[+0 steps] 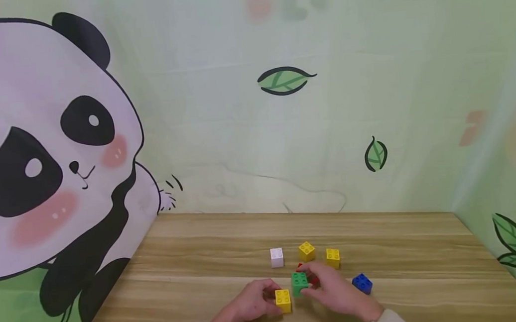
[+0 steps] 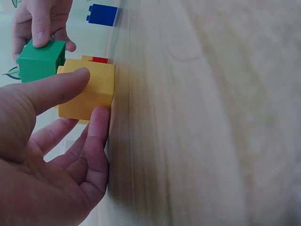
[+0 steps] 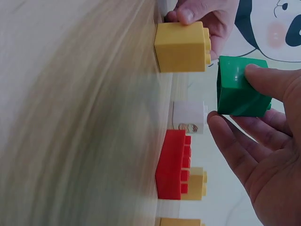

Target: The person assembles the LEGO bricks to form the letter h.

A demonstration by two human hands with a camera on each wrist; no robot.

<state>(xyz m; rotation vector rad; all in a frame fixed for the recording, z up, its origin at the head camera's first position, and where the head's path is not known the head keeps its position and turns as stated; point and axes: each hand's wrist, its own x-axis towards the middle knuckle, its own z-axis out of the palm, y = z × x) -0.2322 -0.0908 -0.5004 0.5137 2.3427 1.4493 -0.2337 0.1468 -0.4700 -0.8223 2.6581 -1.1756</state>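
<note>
My left hand [image 1: 255,301] pinches a yellow toy brick [image 1: 283,301] between thumb and fingers, its base on the tabletop and its studs up. Beside it, my right hand [image 1: 334,288] grips a green toy brick [image 1: 299,284] by its sides. In the right wrist view the green brick [image 3: 242,87] is raised off the table, above the level of the yellow brick [image 3: 182,47], with its hollow underside facing down. Partly hidden behind my right hand in the head view lies a red brick [image 3: 171,165], longer than the others.
Farther back on the wooden table [image 1: 193,265] stand a white brick [image 1: 277,257] and two more yellow bricks, one at the middle [image 1: 307,251] and one to its right [image 1: 332,258]. A blue brick [image 1: 362,284] sits right of my right hand. A panda-print cloth [image 1: 209,109] hangs behind.
</note>
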